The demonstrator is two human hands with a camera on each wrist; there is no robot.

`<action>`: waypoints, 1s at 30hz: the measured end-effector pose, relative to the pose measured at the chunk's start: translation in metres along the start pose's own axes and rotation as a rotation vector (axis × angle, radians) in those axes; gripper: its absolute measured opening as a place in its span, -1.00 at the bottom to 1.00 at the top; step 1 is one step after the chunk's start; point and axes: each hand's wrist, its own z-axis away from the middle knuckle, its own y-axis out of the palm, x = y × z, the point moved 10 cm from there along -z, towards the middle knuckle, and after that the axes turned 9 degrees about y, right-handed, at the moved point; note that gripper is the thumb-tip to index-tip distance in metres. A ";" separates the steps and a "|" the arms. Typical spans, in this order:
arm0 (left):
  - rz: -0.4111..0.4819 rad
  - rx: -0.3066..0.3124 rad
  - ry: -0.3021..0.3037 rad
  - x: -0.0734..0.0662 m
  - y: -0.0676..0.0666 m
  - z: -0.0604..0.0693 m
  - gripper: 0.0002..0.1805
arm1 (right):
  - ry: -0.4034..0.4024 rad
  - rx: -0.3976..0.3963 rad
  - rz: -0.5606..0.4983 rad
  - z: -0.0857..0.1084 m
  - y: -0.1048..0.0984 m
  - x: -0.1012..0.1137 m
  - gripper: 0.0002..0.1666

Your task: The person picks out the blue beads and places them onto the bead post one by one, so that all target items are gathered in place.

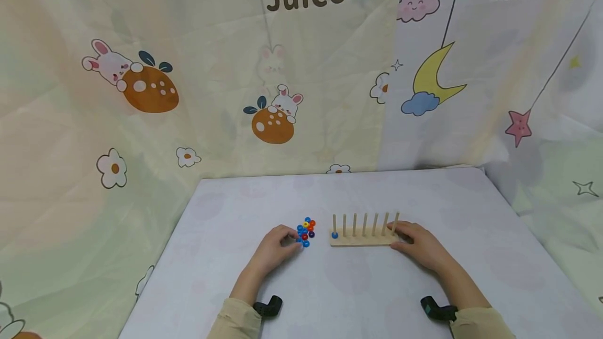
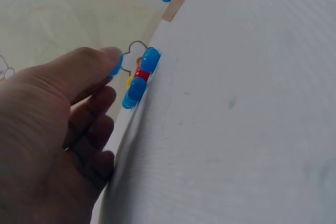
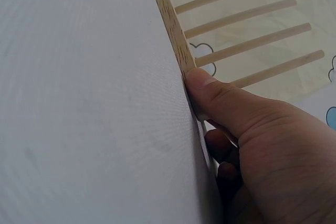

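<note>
Seven upright pegs point(image 1: 365, 224) stand in a row along a pale wooden board point(image 1: 363, 243), which rests on a white surface point(image 1: 358, 289) and serves as the landmark here. At the board's left end, a blue bead point(image 1: 335, 235) sits low on the first peg; the other pegs are bare. Just left of the board, near but apart from it, lies a loose cluster of beads point(image 1: 305, 232), mostly blue, with red, orange, yellow and one dark bead among them. Farther left of the board, beside that cluster, the left hand point(image 1: 273, 249) pinches a single blue bead point(image 2: 116, 66) at its thumb tip, the remaining fingers curled beneath. At the board's right end, the right hand point(image 1: 421, 245) grips the wood, its thumb pressed against the front edge by the last peg. Nearer the wearer than the board, a black wrist device shows at each beige cuff, one on the left point(image 1: 268, 306) and one on the right. Behind the board hangs a printed cloth point(image 1: 212, 82) with rabbits, flowers and the word "Juice".
</note>
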 end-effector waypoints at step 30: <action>0.125 0.062 0.064 -0.067 -0.012 -0.064 -0.82 | -0.002 0.011 0.009 -0.003 0.003 -0.006 -0.37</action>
